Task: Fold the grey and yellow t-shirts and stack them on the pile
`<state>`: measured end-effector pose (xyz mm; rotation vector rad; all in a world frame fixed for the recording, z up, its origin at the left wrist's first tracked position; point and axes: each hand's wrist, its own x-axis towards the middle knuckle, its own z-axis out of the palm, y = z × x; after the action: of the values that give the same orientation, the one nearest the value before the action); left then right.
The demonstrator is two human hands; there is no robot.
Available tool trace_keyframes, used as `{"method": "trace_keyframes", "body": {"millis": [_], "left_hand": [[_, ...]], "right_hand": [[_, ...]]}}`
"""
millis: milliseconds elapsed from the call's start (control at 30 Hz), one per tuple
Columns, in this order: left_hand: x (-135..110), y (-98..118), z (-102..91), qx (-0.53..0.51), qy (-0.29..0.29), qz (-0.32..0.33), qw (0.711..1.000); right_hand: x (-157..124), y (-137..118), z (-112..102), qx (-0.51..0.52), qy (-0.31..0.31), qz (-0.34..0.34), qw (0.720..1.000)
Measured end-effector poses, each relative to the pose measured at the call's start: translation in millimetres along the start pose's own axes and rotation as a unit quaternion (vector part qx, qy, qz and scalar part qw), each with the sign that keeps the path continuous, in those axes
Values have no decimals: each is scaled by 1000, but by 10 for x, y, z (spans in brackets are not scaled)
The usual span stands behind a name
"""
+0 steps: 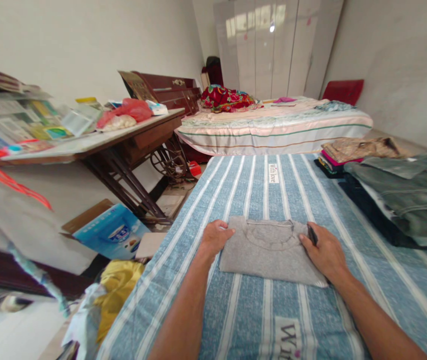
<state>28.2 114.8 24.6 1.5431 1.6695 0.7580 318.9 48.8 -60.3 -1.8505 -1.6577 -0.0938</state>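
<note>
A folded grey T-shirt (273, 257) lies flat on the blue and white striped bedsheet (258, 195), its round neckline at the far edge. My left hand (215, 240) pinches its far left corner, thumb on top and the other fingers partly hidden at the edge. At the far right corner my right hand (326, 250) grips the cloth in the same way. A small dark item (312, 235) shows by the right thumb; I cannot make out what it is.
Folded dark clothes (404, 195) are piled at the right, beside a smaller stack with a brown patterned cloth (361, 149). A cluttered sewing-machine table (123, 137) stands left, above a blue carton (114, 232). Yellow cloth (118, 290) hangs near the bed's left edge. Another bed (273, 127) lies beyond.
</note>
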Motion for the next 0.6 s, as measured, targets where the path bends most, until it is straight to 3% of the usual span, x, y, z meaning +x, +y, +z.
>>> {"method": "trace_keyframes", "body": {"millis": [200,600], "left_hand": [[-51,19,-41,92,5,40,995],[-175,7,19,255,64,-14,965]], "right_hand": [[8,8,7,2,4,1,1000],[0,-15,-13,-19,1,1,1000]]}}
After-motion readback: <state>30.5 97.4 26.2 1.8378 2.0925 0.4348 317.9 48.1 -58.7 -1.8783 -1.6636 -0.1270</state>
